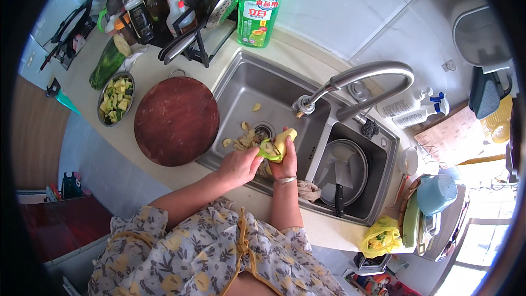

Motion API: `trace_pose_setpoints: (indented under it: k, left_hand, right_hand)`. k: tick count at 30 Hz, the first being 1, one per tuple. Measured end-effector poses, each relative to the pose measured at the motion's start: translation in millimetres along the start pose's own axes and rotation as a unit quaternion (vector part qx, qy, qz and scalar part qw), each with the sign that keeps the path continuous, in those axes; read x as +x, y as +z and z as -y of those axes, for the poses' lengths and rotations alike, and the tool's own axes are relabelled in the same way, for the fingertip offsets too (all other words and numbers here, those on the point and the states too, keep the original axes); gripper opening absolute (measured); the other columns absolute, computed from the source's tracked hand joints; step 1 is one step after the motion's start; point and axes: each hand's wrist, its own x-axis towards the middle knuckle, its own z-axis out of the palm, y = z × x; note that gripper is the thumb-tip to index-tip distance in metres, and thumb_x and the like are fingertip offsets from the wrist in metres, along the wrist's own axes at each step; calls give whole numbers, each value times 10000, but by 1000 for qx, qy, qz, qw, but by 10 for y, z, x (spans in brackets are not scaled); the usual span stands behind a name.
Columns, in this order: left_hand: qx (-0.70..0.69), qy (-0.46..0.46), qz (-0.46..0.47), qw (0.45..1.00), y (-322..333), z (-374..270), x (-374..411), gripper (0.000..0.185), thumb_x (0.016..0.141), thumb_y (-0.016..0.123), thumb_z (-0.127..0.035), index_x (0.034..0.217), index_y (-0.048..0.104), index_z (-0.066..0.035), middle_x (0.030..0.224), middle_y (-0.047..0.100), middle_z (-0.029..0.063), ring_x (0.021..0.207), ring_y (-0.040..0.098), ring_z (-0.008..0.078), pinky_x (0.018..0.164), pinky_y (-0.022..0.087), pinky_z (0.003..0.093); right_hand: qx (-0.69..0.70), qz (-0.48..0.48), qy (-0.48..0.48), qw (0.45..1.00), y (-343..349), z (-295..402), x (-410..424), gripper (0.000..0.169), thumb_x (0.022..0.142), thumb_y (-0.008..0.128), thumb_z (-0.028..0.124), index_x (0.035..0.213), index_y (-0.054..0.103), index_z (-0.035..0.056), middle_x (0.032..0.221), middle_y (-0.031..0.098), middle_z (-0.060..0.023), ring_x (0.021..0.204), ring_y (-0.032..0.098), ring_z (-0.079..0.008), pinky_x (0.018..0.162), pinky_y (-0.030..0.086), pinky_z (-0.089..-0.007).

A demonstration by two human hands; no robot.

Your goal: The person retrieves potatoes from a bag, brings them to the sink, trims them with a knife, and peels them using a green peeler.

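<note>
Over the large left basin of a steel double sink (pixel 242 59), my left hand (pixel 241 166) grips a green-handled peeler (pixel 269 156). The peeler's head lies against a peeled, pale yellow potato (pixel 286 139), which my right hand (pixel 287 162) holds, its fingers partly hidden behind it. A bracelet circles my right wrist. Peelings (pixel 246 137) lie around the drain (pixel 263 129) below, with a few loose pieces nearby. Left of the sink, a round dark red-brown cutting board (pixel 176 121) rests on the counter, beside a metal bowl (pixel 99 107) of chopped green-skinned vegetable (pixel 117 98).
The faucet (pixel 374 70) arches over the sink. In the right basin are a round pan or lid (pixel 363 172) and a black-handled cleaver (pixel 339 199). A cloth (pixel 308 190) lies at the front edge. Behind stand a green soap bottle (pixel 259 16) and a black rack (pixel 201 49); a yellow bag (pixel 380 238) sits right.
</note>
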Motion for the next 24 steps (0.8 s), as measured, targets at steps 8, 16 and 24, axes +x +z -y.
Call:
trace_pose_setpoints:
  k: [8, 16, 24]
  left_hand:
    - [-29, -5, -15, 999, 5, 24, 216, 215, 858, 517, -211, 763, 512, -19, 587, 565, 192, 573, 569, 404, 537, 455, 487]
    - [-28, -25, 14, 999, 54, -54, 35, 195, 856, 517, -179, 759, 514, -10, 602, 561, 216, 580, 569, 410, 540, 449, 495]
    - [-29, -37, 18, 999, 96, -145, -41, 162, 861, 517, -155, 808, 510, -2, 637, 571, 218, 596, 565, 421, 529, 446, 487]
  right_hand:
    - [-1, 24, 16, 1000, 8, 30, -15, 549, 775, 541, 311, 1271, 436, 99, 978, 588, -64, 862, 590, -213, 697, 503, -334]
    - [35, 27, -31, 999, -9, 31, 5, 591, 736, 559, 292, 1264, 435, 58, 911, 557, -65, 813, 569, -207, 745, 482, -330]
    - [71, -24, -71, 995, -80, -3, 22, 542, 745, 540, 331, 1201, 489, 42, 846, 552, -81, 757, 551, -224, 716, 475, -345]
